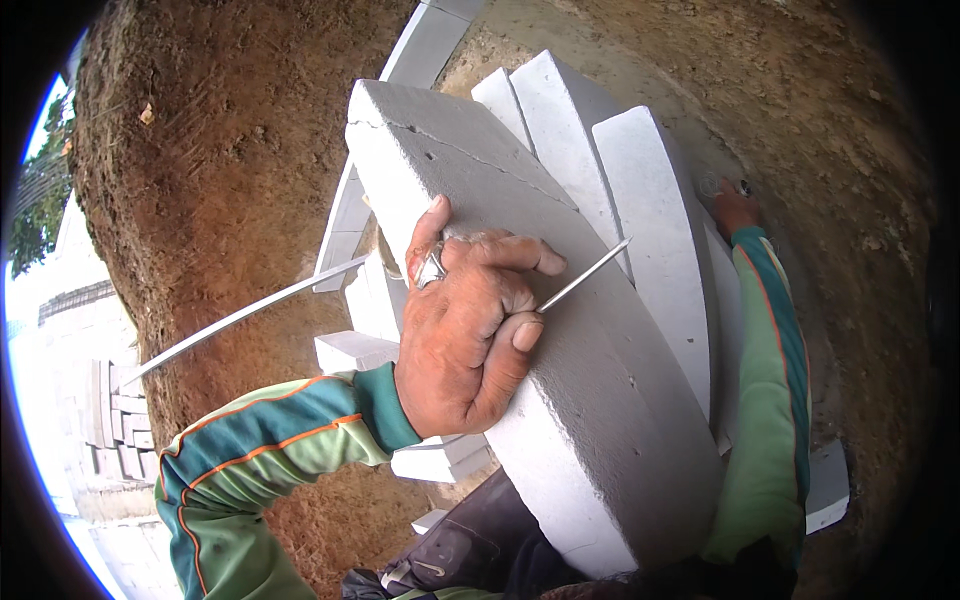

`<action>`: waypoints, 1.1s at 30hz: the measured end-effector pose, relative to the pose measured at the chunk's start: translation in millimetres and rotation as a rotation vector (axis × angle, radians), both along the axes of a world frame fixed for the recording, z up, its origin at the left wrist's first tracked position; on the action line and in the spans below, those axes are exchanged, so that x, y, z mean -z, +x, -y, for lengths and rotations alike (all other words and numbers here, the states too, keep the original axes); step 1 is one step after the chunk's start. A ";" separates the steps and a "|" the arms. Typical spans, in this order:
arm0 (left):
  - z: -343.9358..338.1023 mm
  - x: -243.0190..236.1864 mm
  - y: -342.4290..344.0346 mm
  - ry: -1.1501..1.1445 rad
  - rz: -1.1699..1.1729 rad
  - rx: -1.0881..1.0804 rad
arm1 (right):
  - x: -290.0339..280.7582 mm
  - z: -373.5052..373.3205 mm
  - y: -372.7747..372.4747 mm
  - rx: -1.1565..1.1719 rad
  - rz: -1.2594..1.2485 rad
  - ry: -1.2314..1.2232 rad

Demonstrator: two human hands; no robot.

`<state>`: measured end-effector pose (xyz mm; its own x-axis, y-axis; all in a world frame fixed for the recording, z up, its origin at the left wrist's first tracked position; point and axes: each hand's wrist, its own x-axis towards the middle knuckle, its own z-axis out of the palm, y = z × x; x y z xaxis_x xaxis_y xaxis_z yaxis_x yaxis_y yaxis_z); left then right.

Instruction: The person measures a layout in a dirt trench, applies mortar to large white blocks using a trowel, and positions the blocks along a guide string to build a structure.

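Observation:
A large white block [610,440] with a cracked top lies slanted across the middle. My left hand [465,340], wearing a silver ring, rests on it with bent fingers, closed on a thin metal rod [585,275] between thumb and fingers; the rod points up to the right over the block. My right hand [738,208] is at the far right, beyond more upright white blocks [655,260]. Its fingers look curled, near a small dark and silver item, and what they hold is too small to make out.
A long pale strip [230,330] slants across reddish earth [220,150] at the left. A row of white blocks [425,45] runs behind, and smaller blocks [355,348] lie under my left arm. Stacked grey blocks [120,420] stand outside at far left. Rough earth [840,130] rises at the right.

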<state>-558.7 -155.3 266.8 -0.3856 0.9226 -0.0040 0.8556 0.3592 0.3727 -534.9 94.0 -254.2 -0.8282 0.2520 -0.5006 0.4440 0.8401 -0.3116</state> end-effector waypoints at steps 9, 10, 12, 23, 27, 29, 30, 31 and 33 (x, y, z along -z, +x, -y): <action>3.1 2.6 5.9 0.013 0.029 -0.017 | -64.6 -8.1 91.7 0.621 -0.744 -0.384; 2.5 2.8 6.3 0.018 0.027 -0.019 | -79.0 -3.9 110.0 0.767 -0.822 -0.550; 4.5 3.2 5.4 0.006 0.022 -0.020 | -124.5 8.5 154.1 0.998 -0.836 -0.735; 9.8 -23.3 18.2 0.414 0.457 -0.149 | -489.5 77.4 337.4 1.395 -0.878 -0.765; 14.2 -89.1 108.3 0.515 1.007 -0.113 | -582.8 112.9 372.6 1.172 -0.919 -0.543; 26.4 -107.3 155.8 0.585 1.148 -0.062 | -613.0 143.3 376.3 1.171 -0.954 -0.486; 35.8 -113.3 174.1 0.523 1.309 -0.074 | -624.6 159.0 380.2 1.162 -0.947 -0.455; 46.7 -116.4 187.8 0.458 1.468 -0.087 | -635.4 175.5 380.8 1.150 -0.940 -0.421; 65.4 -108.3 212.4 0.449 1.671 -0.188 | -652.4 205.9 375.1 1.111 -0.978 -0.339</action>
